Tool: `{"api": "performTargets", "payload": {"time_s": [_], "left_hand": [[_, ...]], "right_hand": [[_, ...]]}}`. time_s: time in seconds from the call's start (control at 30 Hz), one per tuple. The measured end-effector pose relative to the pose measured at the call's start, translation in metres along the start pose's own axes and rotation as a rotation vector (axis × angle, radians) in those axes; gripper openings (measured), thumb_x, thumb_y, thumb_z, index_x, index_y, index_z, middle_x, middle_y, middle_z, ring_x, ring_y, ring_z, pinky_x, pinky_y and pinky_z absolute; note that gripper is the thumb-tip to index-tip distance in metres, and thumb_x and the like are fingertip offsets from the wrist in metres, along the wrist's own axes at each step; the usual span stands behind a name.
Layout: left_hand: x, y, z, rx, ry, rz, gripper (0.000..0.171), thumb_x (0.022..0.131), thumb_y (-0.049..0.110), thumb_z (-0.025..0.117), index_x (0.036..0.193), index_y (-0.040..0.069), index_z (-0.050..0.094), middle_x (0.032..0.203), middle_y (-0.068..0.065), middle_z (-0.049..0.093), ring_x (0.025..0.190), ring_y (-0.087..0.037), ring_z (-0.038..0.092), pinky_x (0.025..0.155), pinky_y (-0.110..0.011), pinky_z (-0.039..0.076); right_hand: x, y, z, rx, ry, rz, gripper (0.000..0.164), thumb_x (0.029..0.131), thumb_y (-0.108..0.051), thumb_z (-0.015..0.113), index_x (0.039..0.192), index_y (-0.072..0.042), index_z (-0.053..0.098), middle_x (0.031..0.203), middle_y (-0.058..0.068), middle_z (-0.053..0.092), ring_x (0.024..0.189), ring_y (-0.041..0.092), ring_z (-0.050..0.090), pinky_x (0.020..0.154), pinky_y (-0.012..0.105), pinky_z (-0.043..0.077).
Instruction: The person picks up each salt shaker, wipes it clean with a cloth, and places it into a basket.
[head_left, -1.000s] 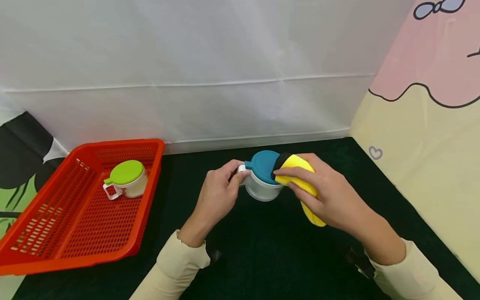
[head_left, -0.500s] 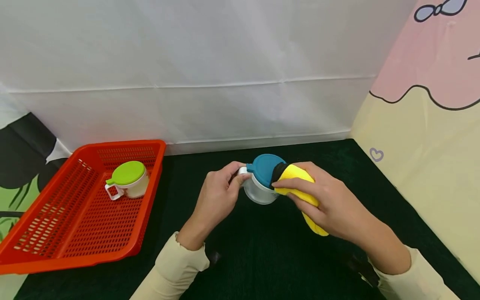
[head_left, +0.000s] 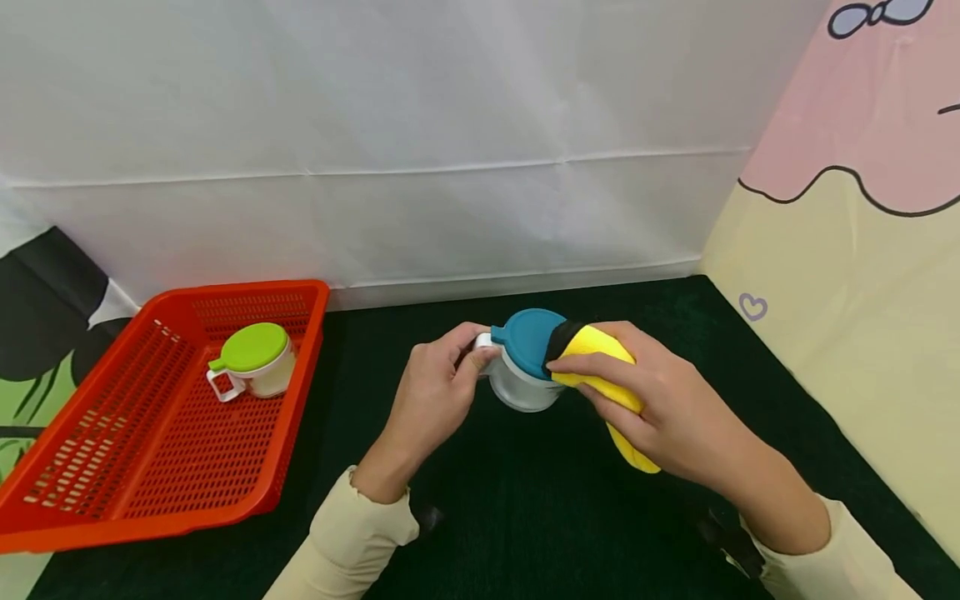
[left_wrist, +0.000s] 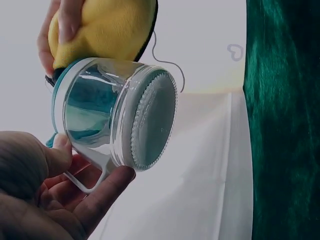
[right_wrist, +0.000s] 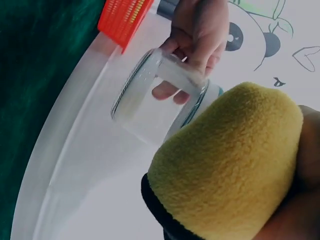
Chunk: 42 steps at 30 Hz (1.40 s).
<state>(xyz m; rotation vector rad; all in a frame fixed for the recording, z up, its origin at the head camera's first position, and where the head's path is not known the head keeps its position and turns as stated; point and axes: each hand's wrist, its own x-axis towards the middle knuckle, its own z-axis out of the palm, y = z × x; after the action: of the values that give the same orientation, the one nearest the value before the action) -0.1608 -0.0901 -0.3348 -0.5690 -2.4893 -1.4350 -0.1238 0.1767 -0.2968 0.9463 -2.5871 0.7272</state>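
A clear glass jar (head_left: 522, 390) with a blue lid (head_left: 531, 340) and white handle is held up over the dark green cloth. My left hand (head_left: 438, 387) grips it by the handle (left_wrist: 91, 172). In my right hand (head_left: 667, 404) is a folded yellow cloth (head_left: 600, 354) with a black edge, pinched between thumb and fingers. The cloth touches the right edge of the lid. In the left wrist view the jar is tilted, its ribbed base (left_wrist: 156, 120) facing the camera. The yellow cloth (right_wrist: 230, 160) hides part of the jar (right_wrist: 155, 95) in the right wrist view.
On the left stands a red perforated basket (head_left: 183, 521). Inside it sits a similar jar (head_left: 273, 373) with a green lid (head_left: 255, 346). White sheeting (head_left: 450, 225) rises behind the table, and a printed pink and cream sheet (head_left: 847, 275) borders the right side.
My right hand and the cloth have shifted slightly down along the lid's right edge. The jar sits a little lower, still in my left hand.
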Motion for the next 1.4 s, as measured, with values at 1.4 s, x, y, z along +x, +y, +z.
{"api": "performTargets", "payload": {"time_s": [1.4], "left_hand": [[0.001,0.013,-0.001,-0.201,0.111,0.009,0.022,0.105,0.017,0.060,0.121,0.005,0.068,0.116,-0.004,0.074,0.102,-0.017,0.072,0.084,-0.033,0.059]], "right_hand": [[-0.002,-0.002,0.090,0.448,0.744,-0.066,0.029,0.102,-0.011,0.061,0.126,0.004,0.055,0.125,0.017,0.047,0.095,0.023,0.052,0.077,0.024,0.049]]}}
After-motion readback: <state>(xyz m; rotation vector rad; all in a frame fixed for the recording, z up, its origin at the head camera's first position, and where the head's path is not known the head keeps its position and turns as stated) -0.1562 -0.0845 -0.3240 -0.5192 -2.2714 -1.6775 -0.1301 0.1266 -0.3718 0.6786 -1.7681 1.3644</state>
